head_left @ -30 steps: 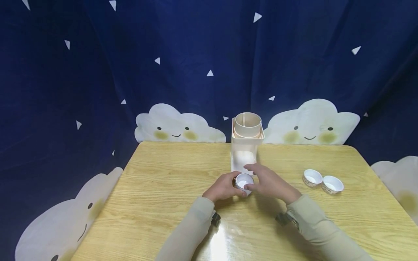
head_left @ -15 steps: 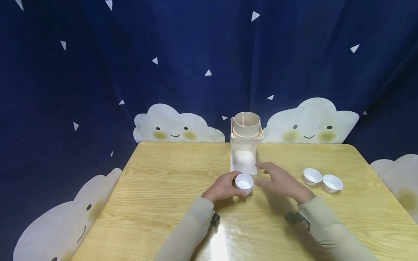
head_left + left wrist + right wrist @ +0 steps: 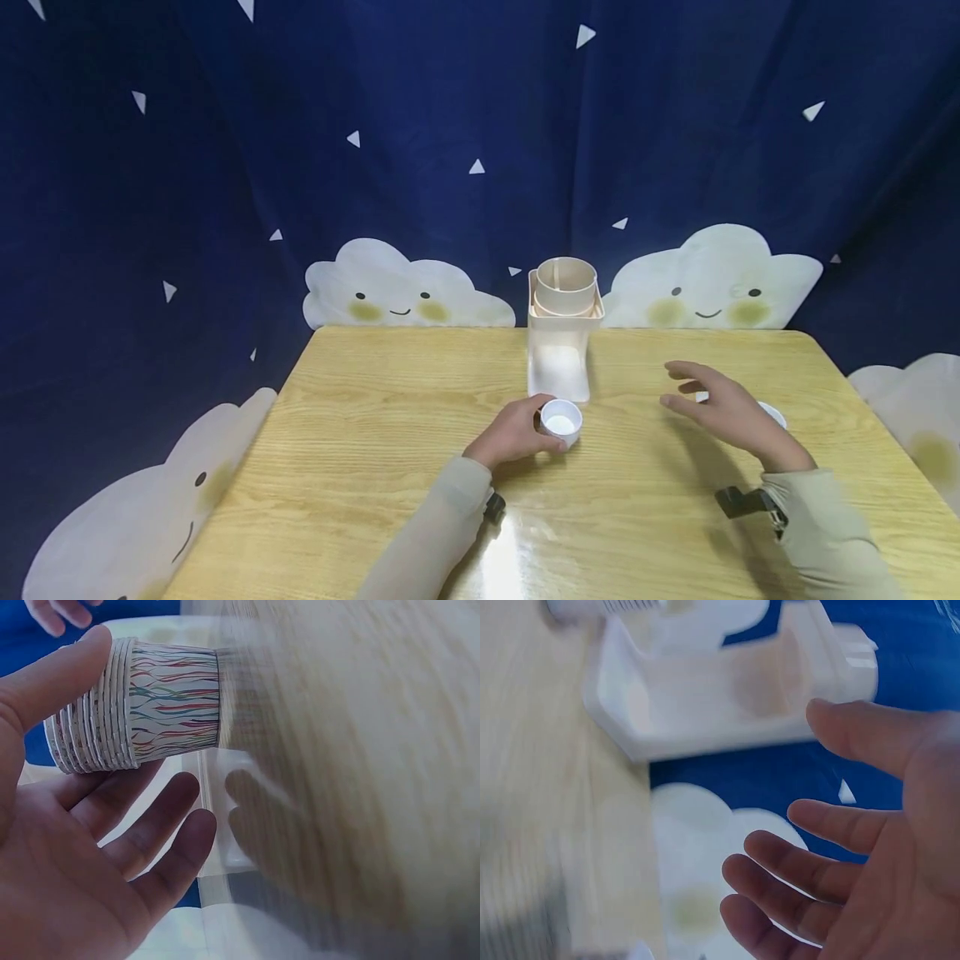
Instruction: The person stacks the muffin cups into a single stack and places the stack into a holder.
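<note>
My left hand (image 3: 513, 431) grips a stack of nested paper cups (image 3: 561, 419) at mid-table. In the left wrist view, the thumb and a finger hold the stacked rims of the paper cups (image 3: 176, 697), which carry wavy coloured lines, while other fingers extend below. The stack stands mouth up, its base at the tabletop. Over to the right, my right hand (image 3: 723, 408) is held above the table with fingers spread and nothing in it. Behind it a white cup (image 3: 772, 415) shows partly; a sliver of another cup (image 3: 702, 397) shows between thumb and fingers.
Just beyond the stack stands a cream plastic holder (image 3: 558, 354) with a round open tube (image 3: 567, 287) on top. The wooden table (image 3: 390, 400) ends at a dark blue curtain (image 3: 420, 100) printed with clouds and triangles.
My right hand has left the cup stack and moved right, over the two separate cups, which it now partly covers. The left hand has kept its grip on the stack in place.
</note>
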A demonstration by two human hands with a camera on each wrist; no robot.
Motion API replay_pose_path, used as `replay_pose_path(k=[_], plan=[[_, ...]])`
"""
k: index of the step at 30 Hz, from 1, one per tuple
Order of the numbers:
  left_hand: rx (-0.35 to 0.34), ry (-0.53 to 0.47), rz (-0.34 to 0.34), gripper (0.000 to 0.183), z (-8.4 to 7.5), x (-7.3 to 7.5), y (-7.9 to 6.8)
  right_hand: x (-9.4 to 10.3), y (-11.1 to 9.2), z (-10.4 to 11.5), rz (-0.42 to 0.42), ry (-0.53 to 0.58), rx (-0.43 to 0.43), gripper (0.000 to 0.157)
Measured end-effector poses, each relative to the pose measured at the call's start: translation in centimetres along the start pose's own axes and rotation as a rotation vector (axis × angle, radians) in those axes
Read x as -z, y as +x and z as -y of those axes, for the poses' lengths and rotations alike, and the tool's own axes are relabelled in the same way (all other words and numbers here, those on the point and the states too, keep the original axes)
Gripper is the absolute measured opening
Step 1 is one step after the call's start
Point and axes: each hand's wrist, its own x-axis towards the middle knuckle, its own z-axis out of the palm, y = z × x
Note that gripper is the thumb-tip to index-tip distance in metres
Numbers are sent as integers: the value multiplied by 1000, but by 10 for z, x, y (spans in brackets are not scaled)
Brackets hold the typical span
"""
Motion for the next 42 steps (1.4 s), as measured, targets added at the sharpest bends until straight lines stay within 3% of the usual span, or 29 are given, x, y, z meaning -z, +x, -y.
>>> replay_pose_path(k=[8, 15, 31, 42], plan=[[4, -6, -11, 59, 1, 0, -1, 30, -11, -16, -50, -52, -72, 70], [2, 13, -15, 59, 0, 0, -1, 42, -15, -32, -73, -100, -103, 71], [7, 6, -13, 59, 1, -1, 1, 48, -24, -68, -112, -190, -129, 71], [17, 10, -15, 59, -1, -2, 0, 48, -28, -87, -80, -230, -173, 79]])
